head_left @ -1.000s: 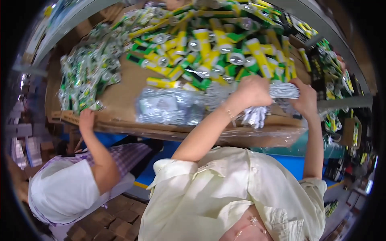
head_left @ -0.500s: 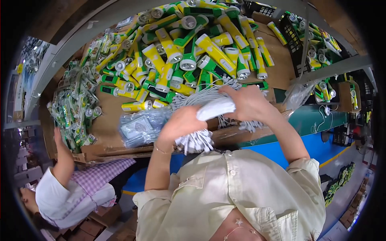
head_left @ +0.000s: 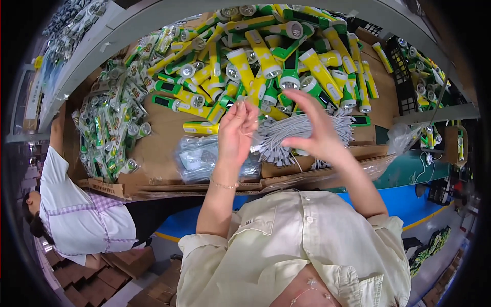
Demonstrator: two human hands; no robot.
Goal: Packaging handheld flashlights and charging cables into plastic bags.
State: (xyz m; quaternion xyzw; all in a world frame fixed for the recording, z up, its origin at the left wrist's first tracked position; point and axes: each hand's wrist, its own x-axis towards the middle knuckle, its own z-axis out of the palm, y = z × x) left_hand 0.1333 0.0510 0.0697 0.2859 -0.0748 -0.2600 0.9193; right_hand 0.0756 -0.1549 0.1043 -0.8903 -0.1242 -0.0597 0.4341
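Observation:
My left hand (head_left: 236, 128) is raised over the front of the cardboard box, fingers curled into a pinch; something thin and pale seems to be at the fingertips, too fine to name. Spread wide, my right hand (head_left: 318, 132) has thumb and fingers apart beside a thick bundle of white-grey cables (head_left: 286, 134) with small plugs. The bundle lies against the box's front wall. Just below my left hand are clear plastic bags (head_left: 197, 159). Behind both hands is a big heap of yellow-and-green flashlights (head_left: 258, 53).
Bagged flashlights (head_left: 110, 123) fill the box's left side. A black plastic crate (head_left: 401, 77) with more flashlights stands at the right. The cardboard box's front edge (head_left: 220, 188) runs before me, and a grey metal rail (head_left: 153, 25) arches above. A co-worker (head_left: 87, 210) reaches in at the left.
My hands have come apart, and the cable bundle they held now lies in the box. My left hand has risen into a pinch; my right hand has opened. The view has shifted left.

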